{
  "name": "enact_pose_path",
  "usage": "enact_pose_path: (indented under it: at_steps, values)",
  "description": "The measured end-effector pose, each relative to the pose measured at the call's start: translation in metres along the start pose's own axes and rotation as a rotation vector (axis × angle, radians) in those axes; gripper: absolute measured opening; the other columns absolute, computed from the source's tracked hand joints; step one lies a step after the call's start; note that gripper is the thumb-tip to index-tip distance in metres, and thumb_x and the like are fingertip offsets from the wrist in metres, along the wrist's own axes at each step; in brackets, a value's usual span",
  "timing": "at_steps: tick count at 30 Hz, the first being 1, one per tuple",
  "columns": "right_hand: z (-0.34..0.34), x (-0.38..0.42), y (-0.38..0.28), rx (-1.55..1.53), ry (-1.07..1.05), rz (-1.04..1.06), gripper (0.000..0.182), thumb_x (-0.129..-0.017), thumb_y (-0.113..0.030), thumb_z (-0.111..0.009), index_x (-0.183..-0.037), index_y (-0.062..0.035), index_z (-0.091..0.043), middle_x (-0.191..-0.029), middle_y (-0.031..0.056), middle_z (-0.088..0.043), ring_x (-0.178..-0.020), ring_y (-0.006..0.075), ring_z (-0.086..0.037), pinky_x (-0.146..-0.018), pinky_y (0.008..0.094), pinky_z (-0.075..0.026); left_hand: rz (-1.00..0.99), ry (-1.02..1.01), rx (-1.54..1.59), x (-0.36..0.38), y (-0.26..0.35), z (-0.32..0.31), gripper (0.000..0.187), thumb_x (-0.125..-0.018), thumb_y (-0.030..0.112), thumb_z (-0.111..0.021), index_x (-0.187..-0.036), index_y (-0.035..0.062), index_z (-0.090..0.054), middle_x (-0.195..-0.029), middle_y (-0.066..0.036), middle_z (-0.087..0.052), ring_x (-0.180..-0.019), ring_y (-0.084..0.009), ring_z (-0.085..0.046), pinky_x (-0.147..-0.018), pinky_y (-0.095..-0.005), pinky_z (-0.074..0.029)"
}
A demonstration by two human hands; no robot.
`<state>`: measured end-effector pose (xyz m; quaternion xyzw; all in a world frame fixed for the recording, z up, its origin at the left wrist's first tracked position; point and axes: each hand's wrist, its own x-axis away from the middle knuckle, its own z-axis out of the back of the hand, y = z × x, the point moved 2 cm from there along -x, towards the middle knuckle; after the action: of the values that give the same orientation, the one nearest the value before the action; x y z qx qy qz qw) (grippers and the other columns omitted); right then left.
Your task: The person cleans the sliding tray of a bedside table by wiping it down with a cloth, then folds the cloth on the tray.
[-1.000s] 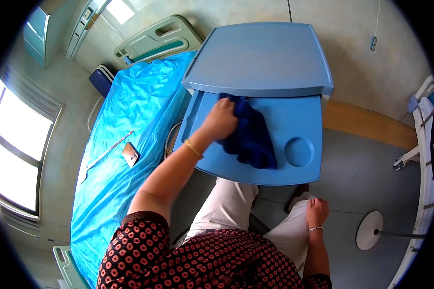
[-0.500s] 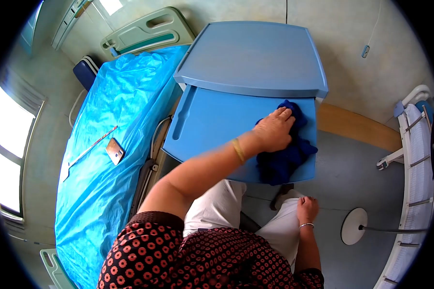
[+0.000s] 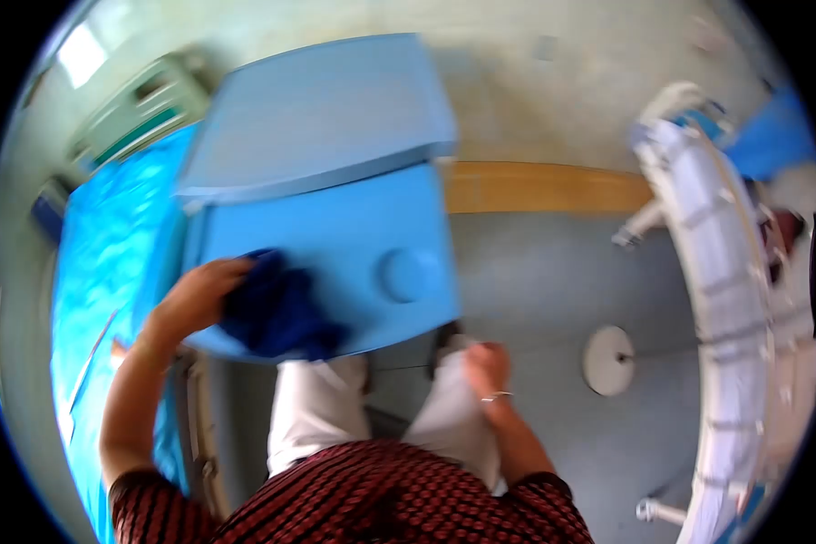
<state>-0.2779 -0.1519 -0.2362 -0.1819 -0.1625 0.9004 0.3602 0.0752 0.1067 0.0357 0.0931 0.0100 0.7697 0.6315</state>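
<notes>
Blue cloth lies crumpled on the tray, just right of the left hand, slanting toward the front edge. From my feed, left's nearer, clutching it; right hand looks balled on the trouser leg.

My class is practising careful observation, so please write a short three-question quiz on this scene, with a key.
1. Multiple choice: What does the left hand touch?
A) the bed's headboard
B) a dark blue cloth
C) the white round base on the floor

2. True or false: Both hands are on the cloth.

3. Fill in the blank: From the wearer's viewpoint, the round recess lies toward the ____ side of the blue tray.

Key:
1. B
2. False; the right hand is at the right trouser leg, away from the cloth.
3. right
</notes>
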Motion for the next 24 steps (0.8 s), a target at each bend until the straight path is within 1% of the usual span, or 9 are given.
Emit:
enact_pose_path:
  at_steps: [1, 4, 6, 8, 10, 14, 17, 20, 24]
  values:
    - [0.003, -0.002, 0.000, 0.020, -0.089, -0.029, 0.020, -0.071, -0.018, -0.059, -0.057, -0.0037, -0.058, -0.068, 0.0152, -0.060, -0.070, 0.0330, -0.056, -0.064, 0.0464, -0.044, 0.002, 0.014, 0.144, -0.002, 0.003, 0.001, 0.049, -0.064, -0.009, -0.048, -0.112, -0.0014, -0.058, -0.123, -0.017, -0.053, -0.117, -0.0339, -0.047, -0.102, -0.0388, -0.037]
    - [0.006, -0.005, -0.010, 0.106, -0.164, -0.080, 0.025, -0.078, -0.029, -0.059, -0.068, -0.0055, -0.063, -0.079, 0.0114, -0.064, -0.082, 0.0292, -0.059, -0.071, 0.0438, -0.046, 0.132, -0.063, 0.466, -0.002, -0.003, 0.003, 0.061, -0.072, 0.013, -0.051, -0.129, -0.0046, -0.044, -0.138, -0.024, -0.037, -0.131, -0.0371, -0.032, -0.110, -0.0404, -0.023]
    - [0.006, -0.008, -0.012, 0.180, -0.198, -0.096, 0.027, -0.080, -0.031, -0.055, -0.075, -0.0058, -0.064, -0.080, 0.0085, -0.065, -0.083, 0.0278, -0.059, -0.071, 0.0418, -0.046, 0.245, -0.077, 0.355, -0.026, 0.014, 0.002, 0.066, -0.079, 0.027, -0.051, -0.134, -0.0059, -0.037, -0.142, -0.026, -0.030, -0.134, -0.0369, -0.026, -0.111, -0.0404, -0.020]
    - [0.008, -0.003, -0.012, 0.179, -0.185, -0.081, 0.028, -0.081, -0.031, -0.053, -0.076, -0.0052, -0.064, -0.081, 0.0093, -0.065, -0.083, 0.0275, -0.059, -0.071, 0.0416, -0.046, 0.175, 0.014, 0.208, -0.039, 0.041, -0.006, 0.069, -0.084, 0.039, -0.051, -0.134, -0.0057, -0.036, -0.142, -0.027, -0.030, -0.134, -0.0386, -0.025, -0.111, -0.0412, -0.018]
    - [0.003, 0.000, -0.009, 0.176, -0.159, -0.086, 0.027, -0.081, -0.029, -0.053, -0.075, -0.0048, -0.064, -0.081, 0.0101, -0.065, -0.084, 0.0282, -0.059, -0.071, 0.0421, -0.046, 0.078, 0.081, 0.195, -0.063, 0.048, -0.015, 0.069, -0.085, 0.041, -0.052, -0.134, -0.0061, -0.037, -0.141, -0.027, -0.032, -0.134, -0.0380, -0.025, -0.111, -0.0414, -0.019]
    - [-0.003, 0.002, -0.001, 0.018, -0.038, -0.016, 0.023, -0.077, -0.026, -0.059, -0.065, -0.0064, -0.061, -0.074, 0.0130, -0.061, -0.076, 0.0326, -0.058, -0.067, 0.0468, -0.045, -0.126, 0.165, 0.170, -0.123, 0.078, -0.018, 0.059, -0.088, 0.037, -0.050, -0.130, -0.0042, -0.042, -0.138, -0.023, -0.037, -0.131, -0.0357, -0.031, -0.110, -0.0421, -0.022]
    - [0.004, -0.004, -0.007, 0.078, -0.199, -0.068, 0.020, -0.074, -0.022, -0.062, -0.065, -0.0051, -0.060, -0.074, 0.0126, -0.061, -0.076, 0.0339, -0.057, -0.068, 0.0472, -0.045, -0.120, 0.239, 0.158, -0.162, 0.088, -0.025, 0.056, -0.087, 0.032, -0.052, -0.130, -0.0026, -0.042, -0.138, -0.024, -0.037, -0.131, -0.0353, -0.031, -0.109, -0.0408, -0.023]
    - [0.000, -0.003, -0.007, 0.196, -0.124, -0.065, 0.023, -0.078, -0.026, -0.057, -0.071, -0.0057, -0.065, -0.082, 0.0112, -0.065, -0.081, 0.0313, -0.057, -0.072, 0.0439, -0.046, -0.147, 0.277, 0.149, -0.167, 0.088, -0.028, 0.052, -0.076, 0.006, -0.050, -0.127, -0.0010, -0.045, -0.134, -0.022, -0.042, -0.128, -0.0350, -0.036, -0.108, -0.0414, -0.027]
    - [0.003, -0.003, -0.005, 0.188, -0.103, -0.056, 0.023, -0.078, -0.025, -0.055, -0.070, -0.0058, -0.064, -0.081, 0.0110, -0.064, -0.080, 0.0312, -0.057, -0.071, 0.0435, -0.046, -0.215, 0.206, 0.236, -0.123, 0.080, -0.023, 0.058, -0.069, -0.003, -0.046, -0.127, 0.0007, -0.046, -0.132, -0.021, -0.045, -0.125, -0.0346, -0.040, -0.107, -0.0414, -0.030]
